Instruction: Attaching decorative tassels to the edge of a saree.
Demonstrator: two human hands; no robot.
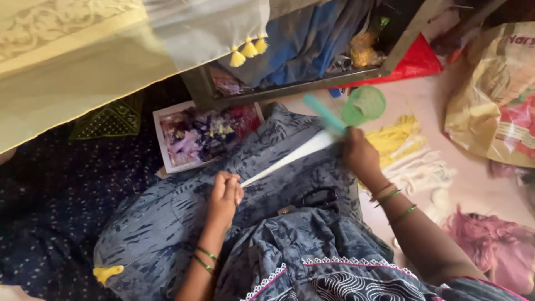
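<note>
My left hand pinches the near end of a long white strip that lies taut across my knee, which is covered in blue patterned fabric. My right hand grips the far end of the strip together with a teal handled tool, blurred by motion. Green bangles sit on both wrists. A pair of black scissors rests on the fabric between my hands.
A white box of purple and mixed threads lies ahead on the left. A green round lid, yellow thread, pink thread and a plastic bag lie right. A cream cloth with yellow tassels hangs over a metal shelf.
</note>
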